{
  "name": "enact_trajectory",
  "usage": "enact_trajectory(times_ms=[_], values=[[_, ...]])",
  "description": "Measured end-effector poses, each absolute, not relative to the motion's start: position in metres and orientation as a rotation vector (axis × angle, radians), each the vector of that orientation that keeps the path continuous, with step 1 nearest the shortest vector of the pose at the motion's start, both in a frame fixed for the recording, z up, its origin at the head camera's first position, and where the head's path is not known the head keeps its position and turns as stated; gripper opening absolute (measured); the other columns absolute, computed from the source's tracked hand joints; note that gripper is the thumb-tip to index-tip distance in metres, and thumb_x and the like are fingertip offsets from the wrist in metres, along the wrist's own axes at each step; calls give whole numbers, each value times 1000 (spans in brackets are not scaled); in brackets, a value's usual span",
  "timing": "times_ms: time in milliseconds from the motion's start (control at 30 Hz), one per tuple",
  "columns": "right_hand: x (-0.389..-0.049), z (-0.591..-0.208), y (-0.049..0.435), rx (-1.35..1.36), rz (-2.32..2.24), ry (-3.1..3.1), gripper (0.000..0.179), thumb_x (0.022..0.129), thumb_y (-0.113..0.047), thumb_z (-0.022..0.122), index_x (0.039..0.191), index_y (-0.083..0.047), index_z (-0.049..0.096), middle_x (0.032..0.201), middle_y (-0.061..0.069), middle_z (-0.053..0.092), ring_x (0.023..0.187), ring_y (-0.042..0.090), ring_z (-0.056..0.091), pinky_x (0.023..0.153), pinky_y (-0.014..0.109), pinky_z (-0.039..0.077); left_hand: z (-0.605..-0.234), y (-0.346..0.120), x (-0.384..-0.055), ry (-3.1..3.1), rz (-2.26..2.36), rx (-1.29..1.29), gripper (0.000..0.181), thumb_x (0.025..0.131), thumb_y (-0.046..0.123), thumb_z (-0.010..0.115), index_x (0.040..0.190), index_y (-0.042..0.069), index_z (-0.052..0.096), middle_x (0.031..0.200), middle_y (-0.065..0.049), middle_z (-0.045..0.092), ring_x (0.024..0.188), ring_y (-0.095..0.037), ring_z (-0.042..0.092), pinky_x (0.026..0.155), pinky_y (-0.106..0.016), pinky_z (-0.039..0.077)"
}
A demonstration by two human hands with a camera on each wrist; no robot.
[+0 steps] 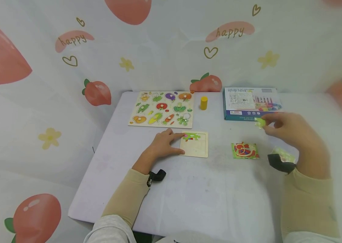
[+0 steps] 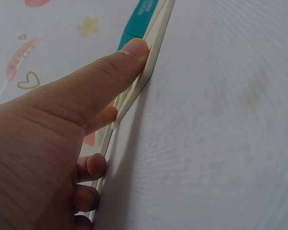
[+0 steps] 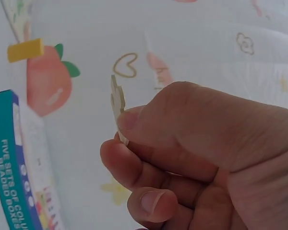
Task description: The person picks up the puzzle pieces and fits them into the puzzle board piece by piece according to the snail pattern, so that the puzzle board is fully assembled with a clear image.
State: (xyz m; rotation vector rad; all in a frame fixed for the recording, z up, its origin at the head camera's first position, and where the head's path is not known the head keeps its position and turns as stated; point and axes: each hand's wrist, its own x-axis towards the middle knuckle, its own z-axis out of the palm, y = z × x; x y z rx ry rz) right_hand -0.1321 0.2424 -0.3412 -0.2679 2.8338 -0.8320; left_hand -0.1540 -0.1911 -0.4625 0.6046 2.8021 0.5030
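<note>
My left hand rests at the left edge of a small wooden puzzle tray, with thumb and index finger spread along its frame. Joined green puzzle pieces lie along the tray's top; the rest of its base is bare wood. In the left wrist view the thumb lies against the tray's edge. Raised in front of the box, my right hand pinches a light green puzzle piece between thumb and fingers. The right wrist view shows that puzzle piece edge-on.
A red-and-green picture puzzle lies right of the tray; pale green pieces are partly hidden by the right wrist. Behind are a vegetable peg board, a yellow cylinder and a beaded-boxes carton.
</note>
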Motion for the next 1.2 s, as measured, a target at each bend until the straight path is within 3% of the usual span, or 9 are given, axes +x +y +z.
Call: enact_trajectory(times_ms=[267,533,700,1033,1200], values=[[-116,-329,237,-316,-942,2939,38,96,-18,71,131,-4,67,96,13,54,92,27,44,67,29,36,-463,-191,-154,2798,520,600,80,81,64,79,151,36,52,98,-1,44,81,-20,38,70,-32,31],[-109,-326,223,-722,-1253,3131,39,81,6,78,119,-2,75,77,2,49,74,5,40,62,21,30,-463,-191,-154,2797,514,600,80,81,64,78,152,36,51,99,-1,44,81,-20,38,71,-32,31],[-110,-326,210,-851,-1361,3198,37,76,10,78,112,0,76,75,1,50,73,3,41,62,19,28,-464,-191,-154,2804,502,606,81,81,64,78,152,36,51,99,-1,44,81,-20,38,71,-33,30],[-109,-324,175,-967,-1581,3182,31,79,10,74,109,0,76,82,5,58,74,7,42,66,20,30,-465,-191,-153,2796,525,609,81,81,64,78,152,35,52,98,-1,44,80,-20,38,70,-32,31],[-111,-327,160,-931,-1614,3111,32,82,9,75,112,-2,76,89,-1,61,73,9,43,66,21,33,-464,-191,-154,2802,527,608,81,80,64,78,152,35,52,97,-1,44,80,-20,38,69,-32,31]])
